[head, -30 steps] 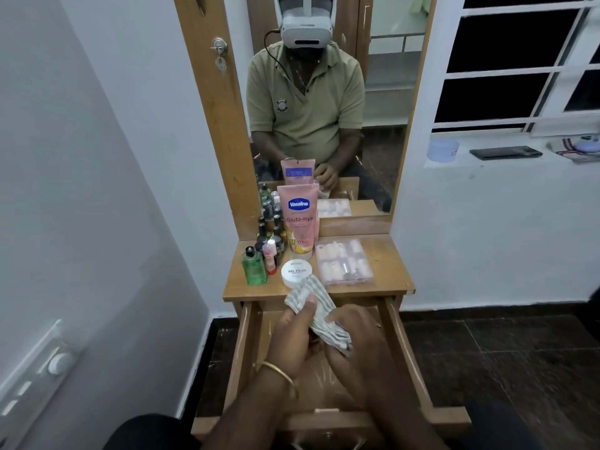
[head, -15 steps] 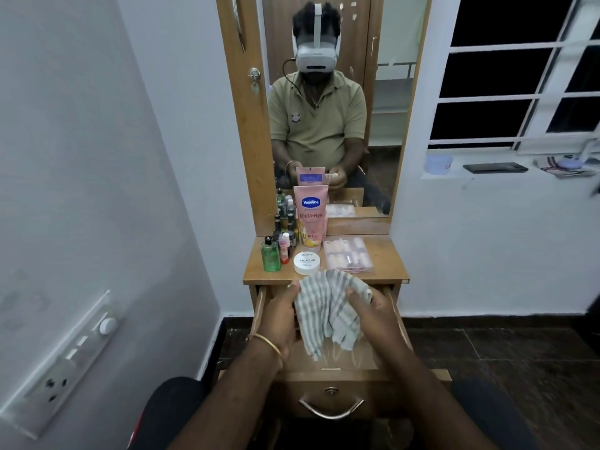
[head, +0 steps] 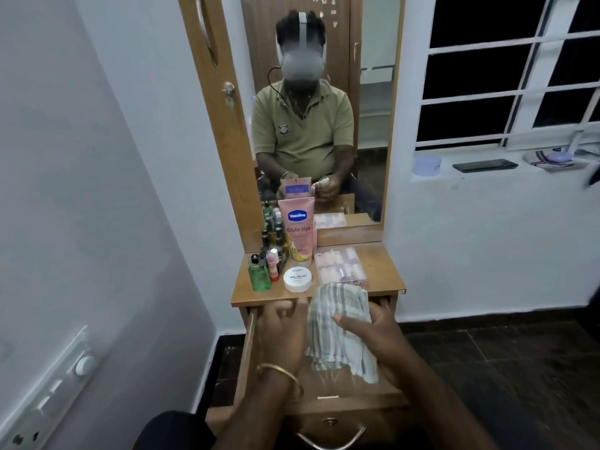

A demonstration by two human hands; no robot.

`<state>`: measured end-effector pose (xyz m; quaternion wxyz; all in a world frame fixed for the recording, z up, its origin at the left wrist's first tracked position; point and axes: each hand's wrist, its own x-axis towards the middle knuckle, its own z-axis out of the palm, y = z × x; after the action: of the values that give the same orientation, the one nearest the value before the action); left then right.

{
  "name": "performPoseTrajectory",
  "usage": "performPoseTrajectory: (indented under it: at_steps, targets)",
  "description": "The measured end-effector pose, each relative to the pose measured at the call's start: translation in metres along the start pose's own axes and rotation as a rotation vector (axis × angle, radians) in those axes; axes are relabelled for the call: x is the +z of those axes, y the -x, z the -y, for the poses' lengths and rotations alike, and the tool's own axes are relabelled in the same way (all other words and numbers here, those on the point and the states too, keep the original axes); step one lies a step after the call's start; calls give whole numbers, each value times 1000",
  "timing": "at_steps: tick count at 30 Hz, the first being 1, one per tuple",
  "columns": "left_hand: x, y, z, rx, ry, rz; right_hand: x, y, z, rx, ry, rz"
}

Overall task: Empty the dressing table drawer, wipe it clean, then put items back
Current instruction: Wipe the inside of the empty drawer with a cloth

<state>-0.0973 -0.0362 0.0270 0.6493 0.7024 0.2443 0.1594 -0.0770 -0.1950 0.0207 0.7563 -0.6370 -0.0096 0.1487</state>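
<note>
A single head-worn wide-angle view looks forward and down over the open drawer [head: 319, 393] and tabletop [head: 380, 267] at close range. The mirror [head: 324, 108] directly ahead reflects the wearer, giving a second, opposite aspect.

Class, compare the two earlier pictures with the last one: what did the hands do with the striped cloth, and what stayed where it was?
The grey-and-white striped cloth, bunched a second ago, was spread open between both hands and is now gathered in the right hand. The left hand has let it go and lies beside it. The open wooden drawer and the pink lotion tube stayed put.
</note>
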Motion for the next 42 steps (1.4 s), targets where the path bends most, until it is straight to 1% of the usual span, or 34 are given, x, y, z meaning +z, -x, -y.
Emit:
performPoseTrajectory:
  at_steps: [1, 3, 6, 8, 9, 12, 14, 15, 18, 19, 21, 22, 24, 26, 28, 29, 31, 34, 37, 42]
  targets:
    - [3, 7, 6, -6, 4, 84, 1, -2, -1, 2, -16, -29]
    - [9, 7, 18, -86, 42, 266, 4, -8, -5, 9, -54, -65]
    - [8, -4, 23, -196, 137, 424, 11, -13, -7, 18, -106, -32]
    - [4, -14, 24, -220, 181, 466, 18, -16, -7, -5, -58, -25]
    - [1, -17, 24, -224, 193, 486, 22, -18, -7, -37, 2, -55]
    - [-6, -27, 25, -226, 215, 552, 30, -25, -12, -200, 201, -220]
    - [-13, -32, 24, -218, 225, 591, 33, -29, -16, -235, 262, -240]
    - [-16, -35, 23, -219, 228, 614, 34, -29, -17, -192, 209, -198]
    - [-27, -40, 20, -208, 203, 670, 37, -28, -19, 46, -62, 1]
    - [-33, -42, 18, -190, 175, 682, 39, -27, -19, 62, -87, 22]
    - [-49, -49, 16, -116, 126, 676, 42, -28, -20, 16, -79, -21]
    - [-60, -55, 17, -76, 125, 637, 44, -29, -21, -14, -47, -56]
    - [-86, -70, 24, -30, 180, 479, 48, -31, -23, -89, 116, -131]
    - [-107, -89, 41, -34, 276, 260, 49, -36, -25, -217, 386, -197]
    - [-117, -102, 65, -70, 337, 86, 53, -44, -30, -376, 657, -183]
    - [-117, -107, 77, -98, 343, 42, 58, -49, -32, -456, 799, -157]
    - [-112, -114, 93, -161, 339, 45, 70, -56, -38, -532, 1014, -97]
    - [-104, -124, 100, -221, 359, 148, 95, -68, -51, -567, 1197, -53]
    - [-97, -125, 94, -211, 380, 219, 115, -79, -58, -626, 1348, -12]
    - [-89, -128, 95, -162, 468, 263, 143, -94, -60, -677, 1648, 50]
